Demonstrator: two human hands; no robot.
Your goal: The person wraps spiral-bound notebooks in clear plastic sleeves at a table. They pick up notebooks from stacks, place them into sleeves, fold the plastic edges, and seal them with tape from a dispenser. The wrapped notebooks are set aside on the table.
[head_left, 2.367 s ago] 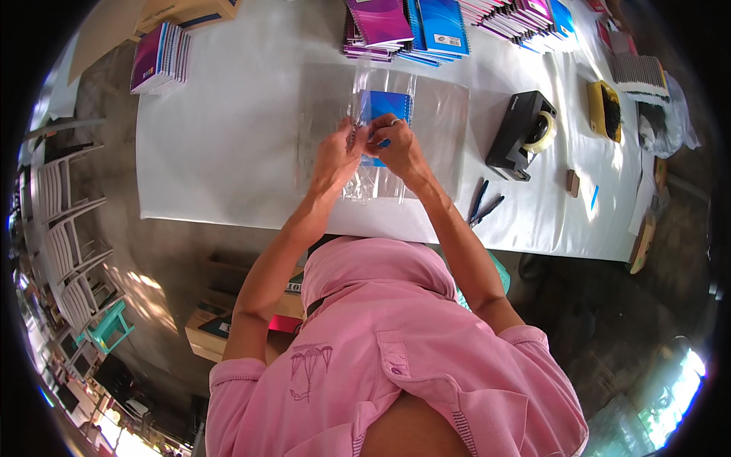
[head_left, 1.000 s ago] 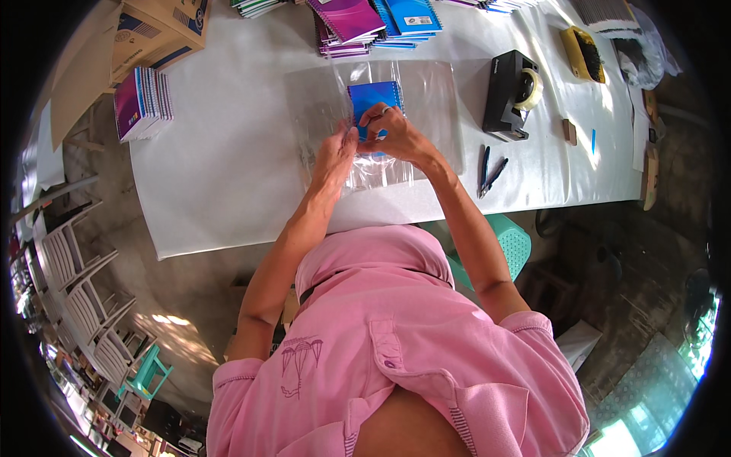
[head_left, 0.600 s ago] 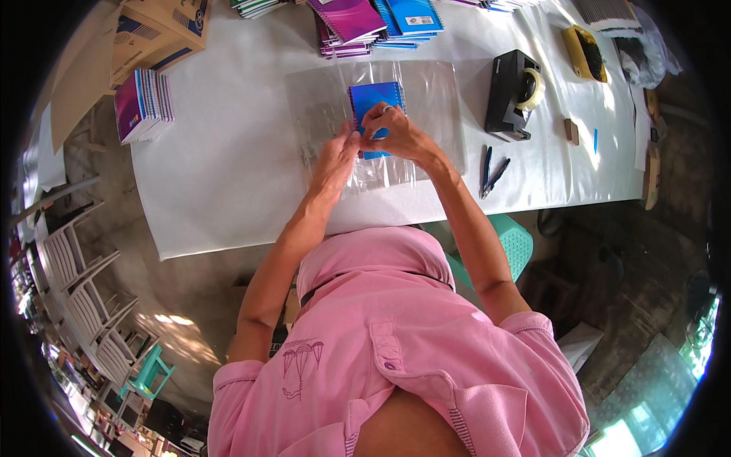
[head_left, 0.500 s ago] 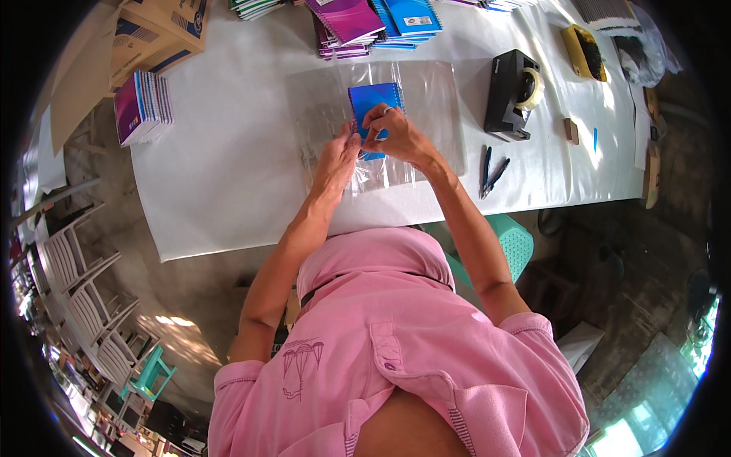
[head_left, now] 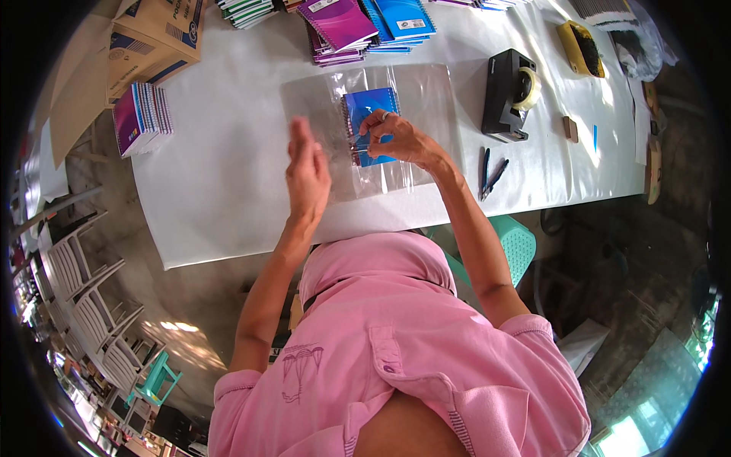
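A small blue spiral notebook (head_left: pixel 381 99) lies on clear plastic sheets (head_left: pixel 438 114) in the middle of the table, its coil along its left side. Over the notebook's lower half, my right hand (head_left: pixel 402 142) has its thumb and forefinger bent together in a pinch. Whatever is between those fingertips is too small or too clear to make out. My left hand (head_left: pixel 308 174) is off the notebook, raised to its left beside the plastic. Its fingers are stretched out, blurred at the tips, and nothing is in them.
Behind are stacks of purple notebooks (head_left: pixel 339 23) and blue notebooks (head_left: pixel 402 19). A black tape dispenser (head_left: pixel 499 95) and dark-handled cutting pliers (head_left: pixel 491 175) lie to the right. At far left are a notebook stack (head_left: pixel 141 118) and a cardboard box (head_left: pixel 156 46); a yellow container (head_left: pixel 582 49) sits back right.
My left hand has let go at the notebook's left edge and swung left, its fingers straightening. My right hand stays over the notebook, still pinching.
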